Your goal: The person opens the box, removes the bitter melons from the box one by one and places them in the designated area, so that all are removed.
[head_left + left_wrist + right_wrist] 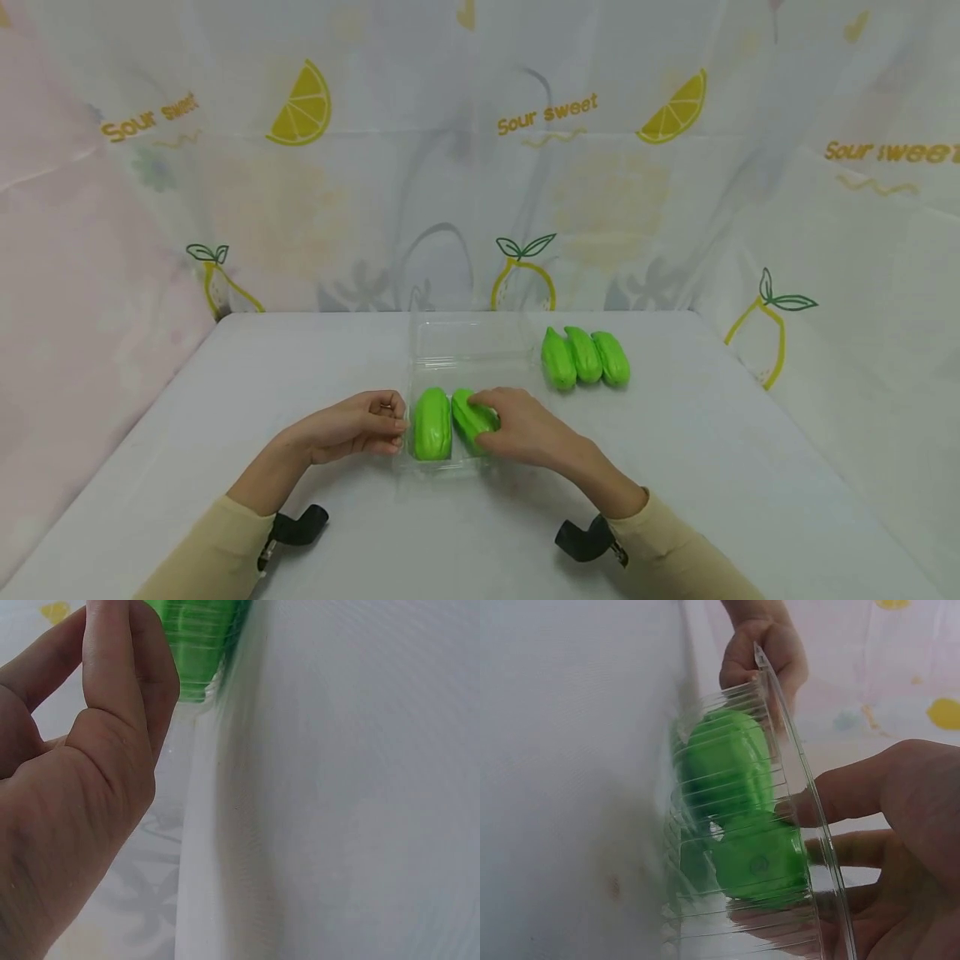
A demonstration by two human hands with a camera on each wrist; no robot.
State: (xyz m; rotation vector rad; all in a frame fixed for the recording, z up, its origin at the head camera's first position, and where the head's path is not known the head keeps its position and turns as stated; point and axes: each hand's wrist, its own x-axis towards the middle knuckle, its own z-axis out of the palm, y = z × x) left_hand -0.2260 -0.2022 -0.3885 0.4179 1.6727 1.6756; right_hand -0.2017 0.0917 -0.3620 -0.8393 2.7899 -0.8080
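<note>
A clear plastic clamshell box (442, 467) lies opened on the table, its lid (472, 340) tipped back to the far side. Inside are two green, ridged, elongated fruits; the left fruit (432, 425) lies lengthwise against the left wall. My left hand (358, 427) pinches the box's left rim between thumb and fingers. With thumb and fingers around it, my right hand (525, 429) grips the right fruit (471, 419), which lies slanted beside the first. In the right wrist view, that fruit (759, 859) shows through the ribbed wall, with fingers reaching inside the rim.
Three more green fruits (586, 357) lie side by side on the white table (712, 467), to the right of the lid. A printed cloth (450, 183) hangs behind the table and along its sides. Dark wrist-mounted devices (585, 540) sit below each sleeve cuff.
</note>
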